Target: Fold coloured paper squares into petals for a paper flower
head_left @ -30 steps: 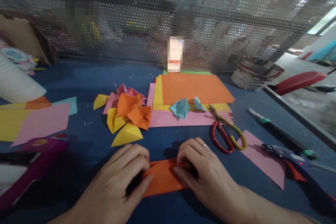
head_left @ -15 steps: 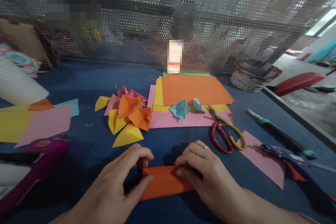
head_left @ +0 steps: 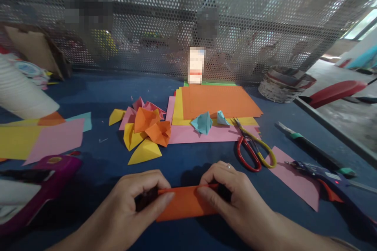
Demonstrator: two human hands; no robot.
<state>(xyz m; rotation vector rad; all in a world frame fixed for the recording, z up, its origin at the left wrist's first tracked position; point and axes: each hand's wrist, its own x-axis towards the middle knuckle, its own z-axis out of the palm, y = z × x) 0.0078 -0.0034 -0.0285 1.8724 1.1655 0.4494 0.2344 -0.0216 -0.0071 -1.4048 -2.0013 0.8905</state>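
A folded strip of orange paper lies across the front of the blue table, its long fold on the far side. My left hand pinches its left end, thumb on top and fingers curled behind the fold. At the other end my right hand, with a ring on one finger, grips it the same way. Beyond my left hand sits a heap of folded orange paper pieces, with yellow paper pieces and pink ones. Scissors with red and yellow handles rest past my right hand.
Stacked coloured sheets lie at the back, two folded blue pieces on them. To the right are a pink sheet, a glue gun, a craft knife and a basket. A purple tool stands left.
My left fingers have closed onto the left end of the orange paper, where they were slightly apart before. My right hand keeps its grip, and the view has shifted slightly.
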